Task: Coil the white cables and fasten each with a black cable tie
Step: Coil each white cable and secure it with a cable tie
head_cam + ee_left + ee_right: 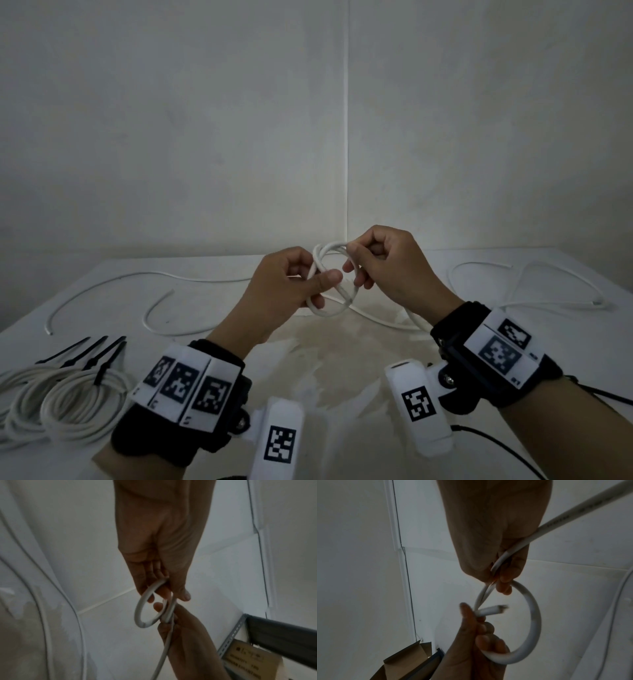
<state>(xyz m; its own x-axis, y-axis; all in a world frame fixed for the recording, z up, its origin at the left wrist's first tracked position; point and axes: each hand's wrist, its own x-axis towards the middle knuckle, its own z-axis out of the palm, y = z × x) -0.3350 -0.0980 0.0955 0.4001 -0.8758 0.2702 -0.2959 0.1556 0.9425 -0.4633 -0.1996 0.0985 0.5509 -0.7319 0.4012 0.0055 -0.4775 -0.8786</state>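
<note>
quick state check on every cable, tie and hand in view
cable in hands: partly coiled, one small loop, tail trailing to the table, untied
left hand: pinches the loop
right hand: grips the loop's other side
finished coils: coiled, tied with black ties, lying on the table
left loose cable: uncoiled
right loose cable: uncoiled

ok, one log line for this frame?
step: coiling cable | left hand: pinches loop | right hand: feeds cable | tied coils: near left | loose cables: on table
</note>
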